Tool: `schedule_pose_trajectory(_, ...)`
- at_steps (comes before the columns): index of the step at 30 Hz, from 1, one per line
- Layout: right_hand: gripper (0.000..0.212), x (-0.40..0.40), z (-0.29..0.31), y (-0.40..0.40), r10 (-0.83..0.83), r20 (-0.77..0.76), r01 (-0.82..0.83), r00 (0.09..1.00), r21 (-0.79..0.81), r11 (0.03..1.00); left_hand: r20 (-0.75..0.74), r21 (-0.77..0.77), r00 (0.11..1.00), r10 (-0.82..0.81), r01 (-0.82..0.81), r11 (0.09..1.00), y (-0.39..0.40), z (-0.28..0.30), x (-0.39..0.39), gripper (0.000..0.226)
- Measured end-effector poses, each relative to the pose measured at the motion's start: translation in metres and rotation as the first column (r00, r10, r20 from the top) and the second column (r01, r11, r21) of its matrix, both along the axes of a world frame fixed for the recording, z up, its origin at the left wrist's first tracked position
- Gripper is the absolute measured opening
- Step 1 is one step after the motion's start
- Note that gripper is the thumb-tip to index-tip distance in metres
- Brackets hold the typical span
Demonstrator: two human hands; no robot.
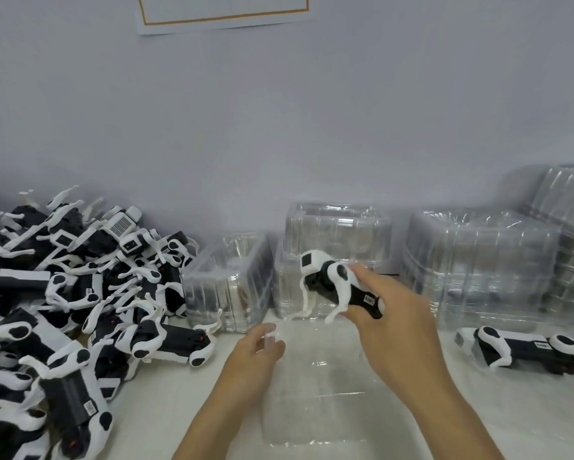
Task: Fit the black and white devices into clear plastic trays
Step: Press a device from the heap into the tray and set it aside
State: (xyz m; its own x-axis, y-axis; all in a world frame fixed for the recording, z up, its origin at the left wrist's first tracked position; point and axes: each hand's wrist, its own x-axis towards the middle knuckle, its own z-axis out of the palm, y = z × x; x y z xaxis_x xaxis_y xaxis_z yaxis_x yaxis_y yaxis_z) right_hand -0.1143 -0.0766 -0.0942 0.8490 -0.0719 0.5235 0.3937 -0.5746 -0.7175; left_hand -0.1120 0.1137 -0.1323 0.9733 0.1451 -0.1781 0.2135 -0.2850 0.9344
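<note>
the right hand (383,305) holds one black and white device (340,282) in the air just above the far end of the clear tray (325,386), fingers pinched around the black body near its label, the white head pointing away toward the wall. the left hand (257,355) rests on the tray's left edge, fingers curled and pressing it down onto the table (527,410).

the device looks like rigid moulded plastic, light enough for one hand. its thin white legs hang loose and look likely to snag or bend, so the solid black middle is the sensible place to grip. the tray looks thin, flexible and slippery, and probably needs that steadying hand.

left of the tray lies a heap of devices (63,310); beyond it stand stacked trays (478,260).
</note>
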Motion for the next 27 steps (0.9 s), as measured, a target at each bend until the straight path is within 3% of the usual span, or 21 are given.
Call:
schedule_pose_trajectory(7,0.042,0.000,-0.010,0.005,-0.005,-0.133,-0.024,0.991,-0.215,0.976,0.025,0.256,0.999,-0.023,0.016,0.967,-0.001,0.010,-0.006,0.043)
schedule_pose_trajectory(11,0.036,-0.002,-0.011,0.011,0.035,-0.174,-0.081,0.984,-0.265,0.961,0.005,0.046,0.994,0.105,-0.105,0.993,0.000,0.005,-0.015,0.046)
schedule_pose_trajectory(16,0.041,-0.005,-0.012,0.016,0.060,-0.247,-0.141,0.967,-0.327,0.934,0.005,-0.217,0.975,0.224,-0.218,0.952,-0.007,-0.013,-0.024,0.039)
schedule_pose_trajectory(23,0.016,-0.003,-0.015,0.019,0.117,-0.327,-0.231,0.938,-0.333,0.914,0.040,-0.307,0.979,0.199,-0.177,0.935,0.006,-0.016,-0.017,0.027)
schedule_pose_trajectory(27,0.027,-0.002,-0.016,0.021,0.081,-0.314,-0.206,0.946,-0.391,0.897,0.035,-0.331,0.983,0.183,-0.161,0.930,0.009,-0.016,-0.010,0.029)
